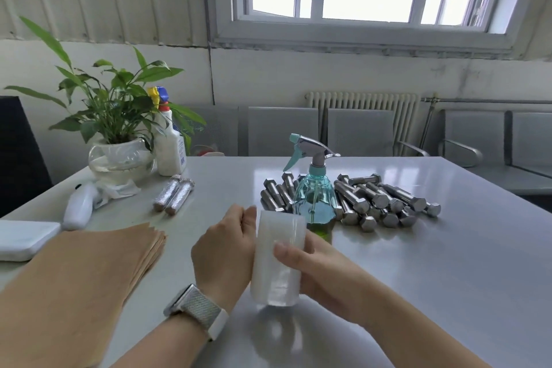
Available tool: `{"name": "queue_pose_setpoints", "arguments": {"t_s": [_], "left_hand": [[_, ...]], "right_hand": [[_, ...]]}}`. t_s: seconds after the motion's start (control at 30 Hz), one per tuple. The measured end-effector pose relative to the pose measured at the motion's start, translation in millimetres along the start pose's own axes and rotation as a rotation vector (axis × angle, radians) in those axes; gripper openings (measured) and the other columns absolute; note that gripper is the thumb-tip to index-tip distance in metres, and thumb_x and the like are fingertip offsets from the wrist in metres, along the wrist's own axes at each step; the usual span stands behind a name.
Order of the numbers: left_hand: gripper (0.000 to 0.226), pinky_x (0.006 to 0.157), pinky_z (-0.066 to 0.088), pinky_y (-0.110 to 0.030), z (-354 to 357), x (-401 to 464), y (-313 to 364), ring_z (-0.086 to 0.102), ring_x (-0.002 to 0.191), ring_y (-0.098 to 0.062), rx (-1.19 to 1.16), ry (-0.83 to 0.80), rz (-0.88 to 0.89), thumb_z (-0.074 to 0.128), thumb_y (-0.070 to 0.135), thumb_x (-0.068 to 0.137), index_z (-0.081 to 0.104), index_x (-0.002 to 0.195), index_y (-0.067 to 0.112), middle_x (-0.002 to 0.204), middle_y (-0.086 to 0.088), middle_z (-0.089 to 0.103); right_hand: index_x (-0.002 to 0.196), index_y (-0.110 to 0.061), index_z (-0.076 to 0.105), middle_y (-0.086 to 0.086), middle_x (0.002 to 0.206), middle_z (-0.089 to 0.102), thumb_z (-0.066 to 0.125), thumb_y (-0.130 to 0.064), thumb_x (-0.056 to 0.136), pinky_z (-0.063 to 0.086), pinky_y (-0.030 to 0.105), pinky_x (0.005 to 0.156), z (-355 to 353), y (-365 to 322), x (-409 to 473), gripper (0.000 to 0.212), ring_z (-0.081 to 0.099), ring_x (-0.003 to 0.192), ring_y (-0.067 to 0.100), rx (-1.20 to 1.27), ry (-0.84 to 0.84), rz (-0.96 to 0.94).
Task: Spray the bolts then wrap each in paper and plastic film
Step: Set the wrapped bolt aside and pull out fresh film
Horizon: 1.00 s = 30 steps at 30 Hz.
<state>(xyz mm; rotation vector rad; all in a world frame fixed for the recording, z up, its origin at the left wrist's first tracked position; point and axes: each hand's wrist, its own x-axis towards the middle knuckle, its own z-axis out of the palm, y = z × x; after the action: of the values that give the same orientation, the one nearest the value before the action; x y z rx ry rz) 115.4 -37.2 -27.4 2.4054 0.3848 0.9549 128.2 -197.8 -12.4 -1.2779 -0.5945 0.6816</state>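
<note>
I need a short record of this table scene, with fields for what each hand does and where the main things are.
left hand: holds the white roll of plastic film from its left side
right hand: grips the same roll, thumb on front
roll: upright, above the grey table
teal spray bottle: standing behind the roll
steel hex bolts: unwrapped pile around the bottle
brown paper sheets: stack at left
wrapped bolts: two, near the plant

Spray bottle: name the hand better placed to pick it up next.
Right. The spray bottle stands just beyond the right hand, whose fingers only lightly hold the film roll; the left hand sits farther left.
</note>
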Motion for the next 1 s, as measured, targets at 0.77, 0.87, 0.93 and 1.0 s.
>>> {"name": "queue_pose_setpoints", "arguments": {"t_s": [0.77, 0.87, 0.93, 1.0], "left_hand": [[0.029, 0.035, 0.024, -0.016, -17, 37, -47, 0.025, 0.031, -0.009, -0.963, -0.191, -0.245, 0.058, 0.033, 0.093, 0.062, 0.067, 0.022, 0.039, 0.004, 0.032], [0.02, 0.036, 0.026, -0.016, -18, 38, -52, 0.029, 0.032, -0.01, -0.81, -0.164, -0.18, 0.059, 0.046, 0.086, 0.061, 0.073, 0.03, 0.041, 0.006, 0.034], [0.019, 0.035, 0.027, -0.016, -18, 38, -54, 0.032, 0.032, -0.009, -0.732, -0.149, -0.149, 0.06, 0.041, 0.093, 0.06, 0.078, 0.031, 0.042, 0.005, 0.036], [0.019, 0.035, 0.029, -0.017, -18, 38, -56, 0.034, 0.032, -0.009, -0.671, -0.147, -0.123, 0.057, 0.039, 0.097, 0.058, 0.083, 0.027, 0.041, 0.005, 0.036]], "right_hand": [[0.107, -0.009, 0.068, 0.012, 0.086, 0.07, 0.092, -0.033, 0.05, 0.058, 0.038, 0.066, -61, -18, -8, 0.067, 0.07, 0.079, 0.026, 0.125, 0.343, 0.031], [0.108, -0.009, 0.069, 0.014, 0.091, 0.068, 0.097, -0.036, 0.041, 0.059, 0.043, 0.073, -67, -18, -8, 0.077, 0.068, 0.083, 0.027, 0.051, 0.381, 0.027], [0.111, -0.005, 0.065, 0.013, 0.088, 0.07, 0.099, -0.042, 0.034, 0.059, 0.042, 0.069, -68, -18, -7, 0.091, 0.069, 0.08, 0.026, 0.016, 0.414, 0.055], [0.111, -0.007, 0.067, 0.015, 0.093, 0.072, 0.095, -0.052, 0.044, 0.058, 0.042, 0.068, -71, -19, -8, 0.085, 0.071, 0.082, 0.028, 0.06, 0.415, 0.093]]}}
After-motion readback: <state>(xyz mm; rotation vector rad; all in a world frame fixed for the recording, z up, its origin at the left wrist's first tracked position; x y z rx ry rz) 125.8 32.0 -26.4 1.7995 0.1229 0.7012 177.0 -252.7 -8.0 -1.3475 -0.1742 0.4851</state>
